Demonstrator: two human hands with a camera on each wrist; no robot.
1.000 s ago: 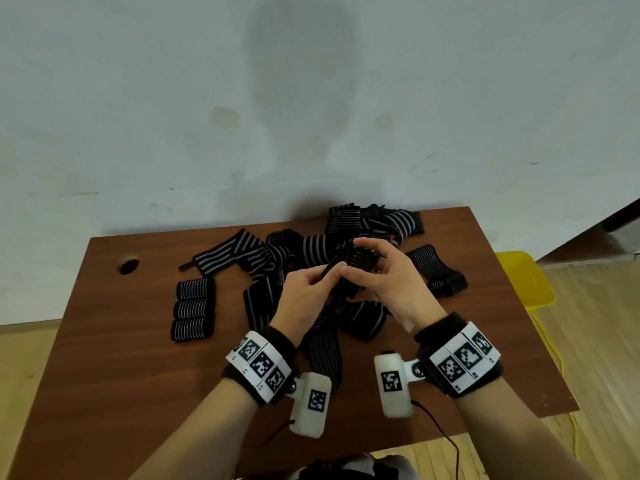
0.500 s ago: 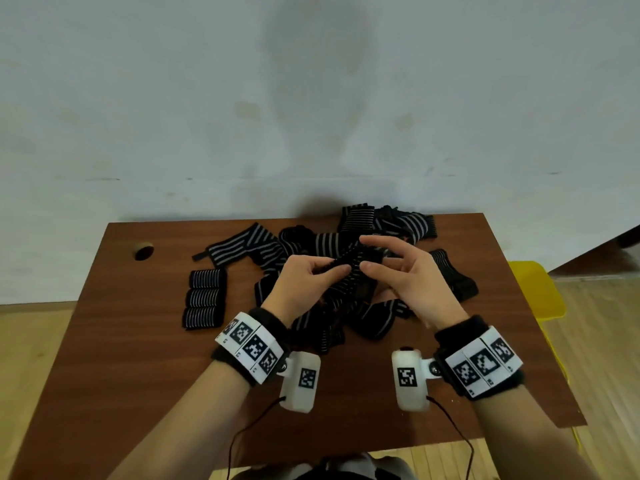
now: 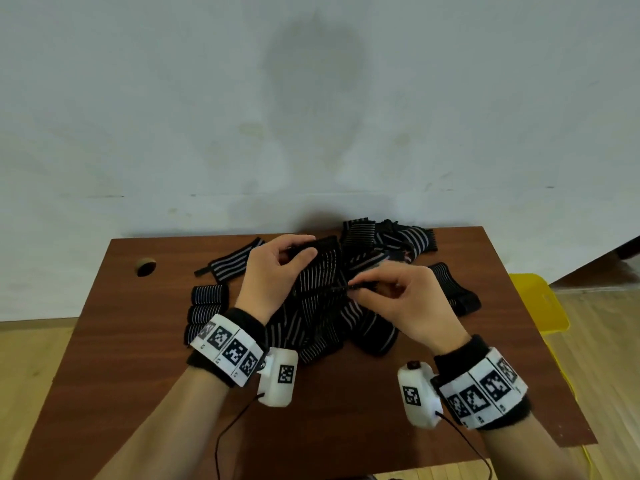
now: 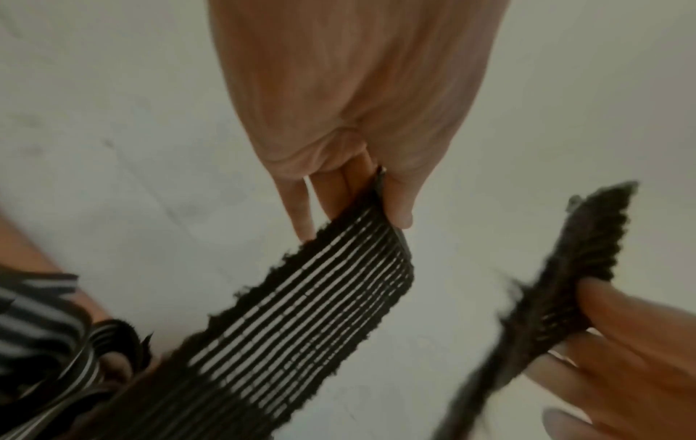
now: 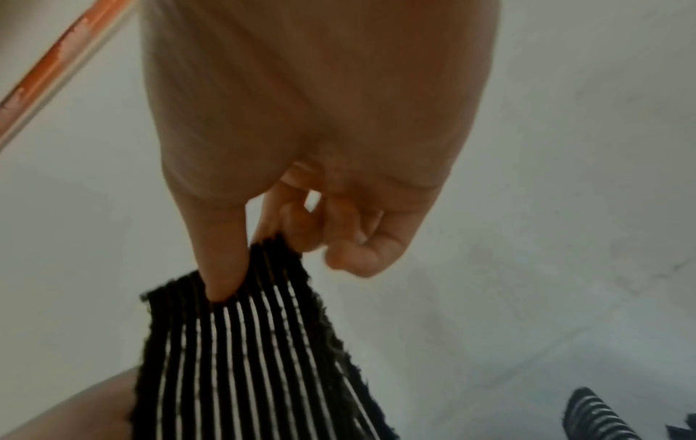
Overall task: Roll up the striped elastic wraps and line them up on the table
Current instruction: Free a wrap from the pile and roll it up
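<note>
Black elastic wraps with white stripes lie in a loose pile (image 3: 381,244) at the table's back centre. Three rolled wraps (image 3: 207,294) sit in a column at the left. My left hand (image 3: 301,251) pinches the top end of one striped wrap (image 3: 315,282), which hangs down flat over the pile; thumb and fingers clamp it (image 4: 380,205). My right hand (image 3: 360,289) pinches a dark wrap end between thumb and forefinger (image 5: 241,268), lower and to the right. I cannot tell whether both hands hold the same wrap.
The brown table (image 3: 104,375) has a round hole (image 3: 145,266) at its back left. A grey wall stands right behind it. A yellow object (image 3: 536,306) sits off the right edge above the wooden floor. Thin cables trail from the wrist cameras.
Both hands held one bunched wrap close together before. They have since drawn apart, the left up and left, the right down and right, and the wrap now hangs spread flat.
</note>
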